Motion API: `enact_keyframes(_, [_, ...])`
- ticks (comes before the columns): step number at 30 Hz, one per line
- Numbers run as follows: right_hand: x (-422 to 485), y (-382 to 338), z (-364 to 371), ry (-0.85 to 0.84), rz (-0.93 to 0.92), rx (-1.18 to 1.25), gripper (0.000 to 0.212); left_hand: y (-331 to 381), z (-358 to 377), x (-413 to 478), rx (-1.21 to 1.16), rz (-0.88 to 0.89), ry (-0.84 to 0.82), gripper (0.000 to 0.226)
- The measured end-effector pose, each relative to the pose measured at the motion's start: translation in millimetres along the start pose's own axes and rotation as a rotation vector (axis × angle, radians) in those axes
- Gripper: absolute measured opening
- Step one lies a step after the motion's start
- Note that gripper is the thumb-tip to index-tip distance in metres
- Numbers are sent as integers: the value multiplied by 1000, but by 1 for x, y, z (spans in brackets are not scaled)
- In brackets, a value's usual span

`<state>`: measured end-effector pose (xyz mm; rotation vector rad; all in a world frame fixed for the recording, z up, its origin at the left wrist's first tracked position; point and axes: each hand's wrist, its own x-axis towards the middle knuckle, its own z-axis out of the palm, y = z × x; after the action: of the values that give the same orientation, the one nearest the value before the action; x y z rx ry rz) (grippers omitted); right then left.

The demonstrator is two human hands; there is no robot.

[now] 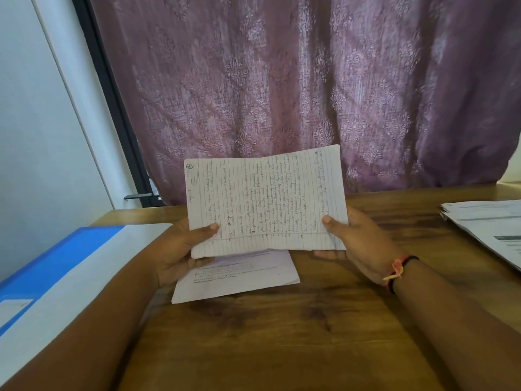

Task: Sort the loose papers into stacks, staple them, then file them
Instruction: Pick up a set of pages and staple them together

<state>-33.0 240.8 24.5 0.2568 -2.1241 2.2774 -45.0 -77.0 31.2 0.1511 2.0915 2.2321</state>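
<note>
Head view (close); looks down at table (310, 334)

Both hands hold a handwritten lined paper sheet (265, 201) up over the brown wooden table (282, 334).

At frame centre the left hand (180, 249) and right hand (358, 244) pinch the sheet's lower corners, thumbs on its front and fingers behind; the writing runs sideways. Just below it, a white printed sheet (239, 280) lies flat on the table, partly hidden by the left hand. A blue-and-white flat folder (64, 258) sits at lower left, and a stack of printed white papers (490, 224) at the right edge. A red-and-black thread bracelet (400, 269) circles the right wrist. A mauve patterned curtain (310, 80) fills the upper frame.
</note>
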Motion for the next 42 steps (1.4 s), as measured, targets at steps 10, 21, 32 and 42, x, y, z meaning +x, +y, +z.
enact_keyframes(10, [1, -7, -16, -59, 32, -51, 28, 10, -7, -2, -18, -13, -45, 40])
enact_keyframes(21, [1, -11, -11, 65, 52, 263, 31, 13, 10, -11, -364, -38, 31, 36])
enact_keyframes(32, [-10, -4, 41, -50, 3, 185, 27, 2, 88, -26, -52, -92, -254, 41])
enact_keyframes(42, [-15, -6, 47, -123, 46, 197, 28, -2, 89, -23, 84, -102, -297, 34])
